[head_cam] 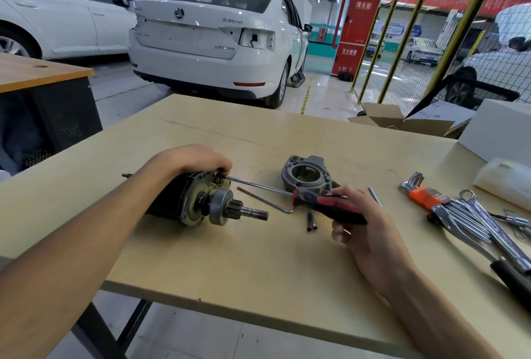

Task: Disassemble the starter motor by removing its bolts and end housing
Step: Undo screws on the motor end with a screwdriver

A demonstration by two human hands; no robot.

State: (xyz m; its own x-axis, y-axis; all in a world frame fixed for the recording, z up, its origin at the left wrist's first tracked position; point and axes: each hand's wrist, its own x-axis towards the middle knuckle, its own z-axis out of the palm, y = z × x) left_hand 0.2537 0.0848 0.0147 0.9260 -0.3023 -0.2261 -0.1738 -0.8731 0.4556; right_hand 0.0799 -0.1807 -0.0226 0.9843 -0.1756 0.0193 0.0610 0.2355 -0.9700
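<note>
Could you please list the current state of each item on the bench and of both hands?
Starter motor: lying on its side, end housing off, pinion gear exposed.
End housing: removed, resting on the table.
Screwdriver: tip at the motor's face.
Left hand: holds the motor.
Right hand: grips the screwdriver handle.
Loose bolts: out, lying on the table.
Hex key set: in its holder, untouched.
</note>
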